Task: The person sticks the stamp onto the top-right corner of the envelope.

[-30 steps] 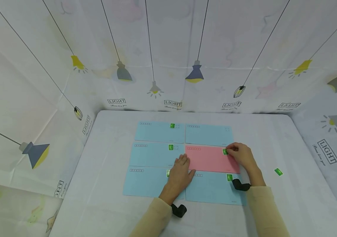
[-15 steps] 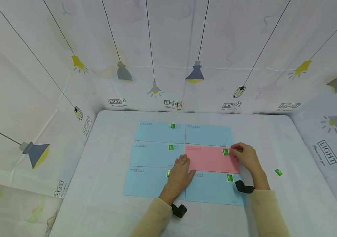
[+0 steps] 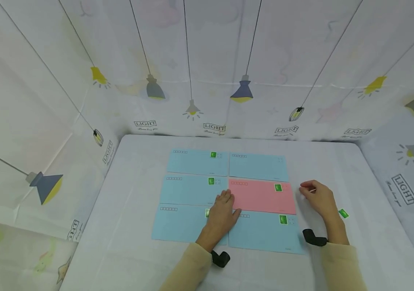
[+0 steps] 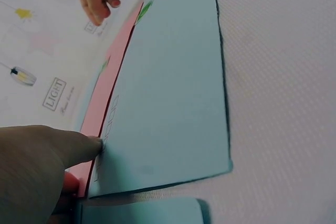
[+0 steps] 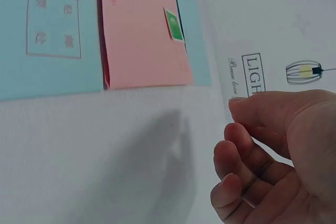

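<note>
My left hand (image 3: 222, 215) lies with extended fingers across the left edge of the pink envelope (image 3: 255, 199) and the neighbouring blue ones; its thumb touches the lower right blue envelope (image 4: 168, 82). A green stamp (image 3: 278, 187) sits near the pink envelope's upper right corner. To the right of that envelope, my right hand (image 3: 318, 199) is above the white tabletop, fingers loosely bent; the right wrist view shows nothing held. Another green stamp (image 3: 283, 219) is on the lower right blue envelope. A loose green stamp (image 3: 343, 213) lies on the table beside my right wrist.
Blue envelopes (image 3: 192, 192) form the left column, each with a green stamp; the lowest stamp (image 3: 207, 213) is partly covered by my left hand. The upper right blue envelope (image 3: 257, 166) shows only printed marks. A lamp-patterned sheet (image 3: 214, 109) stands behind the white table (image 3: 119, 226).
My right hand lets go of the stamp on the pink envelope, then moves right, off the envelope. The left hand stays put. The head view shifts slightly.
</note>
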Available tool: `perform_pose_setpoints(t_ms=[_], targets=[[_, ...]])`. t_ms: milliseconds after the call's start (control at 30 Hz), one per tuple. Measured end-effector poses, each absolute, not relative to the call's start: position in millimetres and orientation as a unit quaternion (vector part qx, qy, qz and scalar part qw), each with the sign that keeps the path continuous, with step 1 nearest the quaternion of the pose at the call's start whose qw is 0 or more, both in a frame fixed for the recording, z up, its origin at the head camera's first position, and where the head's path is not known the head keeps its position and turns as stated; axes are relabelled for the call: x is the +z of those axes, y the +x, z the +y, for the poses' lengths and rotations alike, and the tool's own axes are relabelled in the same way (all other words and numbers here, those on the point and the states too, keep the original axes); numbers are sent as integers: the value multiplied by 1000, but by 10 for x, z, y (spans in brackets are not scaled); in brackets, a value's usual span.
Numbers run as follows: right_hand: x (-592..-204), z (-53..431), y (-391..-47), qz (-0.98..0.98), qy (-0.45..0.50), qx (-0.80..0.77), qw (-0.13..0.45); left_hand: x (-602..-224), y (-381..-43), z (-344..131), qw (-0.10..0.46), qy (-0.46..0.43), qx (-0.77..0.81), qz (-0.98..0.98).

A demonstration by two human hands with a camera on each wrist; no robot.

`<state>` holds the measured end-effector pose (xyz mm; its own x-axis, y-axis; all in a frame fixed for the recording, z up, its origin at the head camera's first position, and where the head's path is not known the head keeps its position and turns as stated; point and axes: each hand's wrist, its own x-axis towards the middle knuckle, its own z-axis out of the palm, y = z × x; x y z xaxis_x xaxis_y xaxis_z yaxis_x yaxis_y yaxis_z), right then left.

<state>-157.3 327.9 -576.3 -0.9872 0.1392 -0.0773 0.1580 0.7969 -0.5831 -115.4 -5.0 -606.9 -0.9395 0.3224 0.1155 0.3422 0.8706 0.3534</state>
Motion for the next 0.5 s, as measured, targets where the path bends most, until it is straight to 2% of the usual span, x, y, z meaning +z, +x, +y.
perform_pose_setpoints(t_ms=[500], targets=[[-5759,3630,-1277,943,143,-301,-10,-6033,-1152,-41,18,-171,-180,-968]])
